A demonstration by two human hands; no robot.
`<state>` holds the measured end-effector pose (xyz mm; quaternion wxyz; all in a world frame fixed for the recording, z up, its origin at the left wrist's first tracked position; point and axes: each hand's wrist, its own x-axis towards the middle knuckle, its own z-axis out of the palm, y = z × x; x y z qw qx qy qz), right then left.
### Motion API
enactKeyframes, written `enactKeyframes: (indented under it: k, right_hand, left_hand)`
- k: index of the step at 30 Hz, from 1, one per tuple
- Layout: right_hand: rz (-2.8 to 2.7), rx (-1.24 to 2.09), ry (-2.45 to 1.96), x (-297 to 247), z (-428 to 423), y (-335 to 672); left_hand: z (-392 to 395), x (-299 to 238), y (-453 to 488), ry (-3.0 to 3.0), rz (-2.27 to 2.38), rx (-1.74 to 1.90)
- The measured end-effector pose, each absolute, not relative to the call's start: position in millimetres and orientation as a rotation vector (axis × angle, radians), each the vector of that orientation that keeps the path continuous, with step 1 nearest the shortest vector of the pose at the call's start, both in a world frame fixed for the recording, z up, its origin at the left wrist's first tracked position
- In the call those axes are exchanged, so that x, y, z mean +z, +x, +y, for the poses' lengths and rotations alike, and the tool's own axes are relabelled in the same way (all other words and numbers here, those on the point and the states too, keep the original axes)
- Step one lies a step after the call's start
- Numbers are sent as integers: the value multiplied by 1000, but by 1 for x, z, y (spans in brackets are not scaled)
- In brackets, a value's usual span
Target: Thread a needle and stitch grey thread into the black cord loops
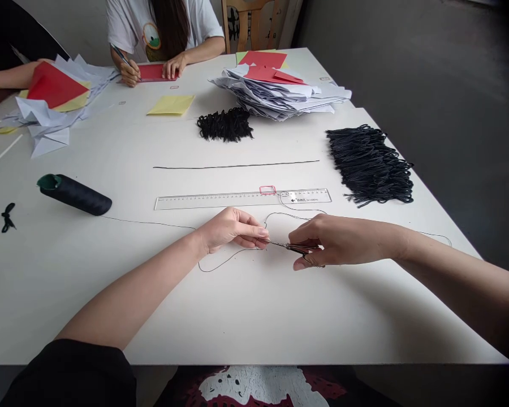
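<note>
Left hand (233,229) pinches the thin dark thread (148,222) between its thumb and fingers, near the middle of the white tabletop (246,316). Right hand (343,240) grasps a pair of small scissors (300,248), whose tips point to the left fingertips, close to the pinched place. Whether the blades are cutting at this moment, I cannot tell.

From the held place, the thread goes back to the dark spool (74,194) at the left, so on this side it seems not yet separated. One loop of it hangs loosely below the left hand, and more thread lies curved near the clear ruler (195,201).

As for the progress, much appears to be done: a large pile of black looped bundles (371,165) lies at the right edge, and a smaller black heap (224,124) is farther back. One straight black strand (236,165) lies apart, behind the ruler. The piece in the hands looks unfinished, I judge, because its thread is loose and not gathered. How many pieces are left, the view does not show; the spool appears to have thread on it.
</note>
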<state>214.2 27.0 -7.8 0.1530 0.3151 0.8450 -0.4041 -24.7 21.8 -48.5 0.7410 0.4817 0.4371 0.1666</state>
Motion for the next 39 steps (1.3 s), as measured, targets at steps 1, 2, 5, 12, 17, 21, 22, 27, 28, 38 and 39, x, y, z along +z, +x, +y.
enactKeyframes:
  k: [1,2,5,12,17,21,22,27,28,38,39]
  right_hand:
    - [2414,-1137,912,-7,26,214]
    - [2403,-1107,925,-5,25,215]
    - [2369,-1020,975,-1,20,217]
    - [2359,-1014,1003,3,7,223]
    - [2426,-974,1010,-4,-14,226]
    - [2560,-805,1122,-9,-26,233]
    - [2591,-771,1174,-11,-26,236]
    - [2593,-501,1449,-22,-22,249]
    - [2568,-466,1466,-24,-22,249]
    - [2522,-530,1444,-27,-28,242]
    - [2534,-537,1442,-26,-29,242]
  left_hand:
    - [22,-48,-25,1054,958,366]
    - [22,-48,-25,1051,958,367]
    - [22,-49,-25,1036,958,370]
    - [23,-50,-27,1026,961,413]
    - [22,-47,-25,1064,987,473]
    - [27,-41,-26,1206,1209,783]
    - [29,-38,-28,1237,1263,931]
    - [40,-6,-43,1063,1103,1488]
    - [41,2,-47,989,1055,1517]
    - [52,24,-69,773,1037,1743]
    - [53,24,-70,811,1028,1780]
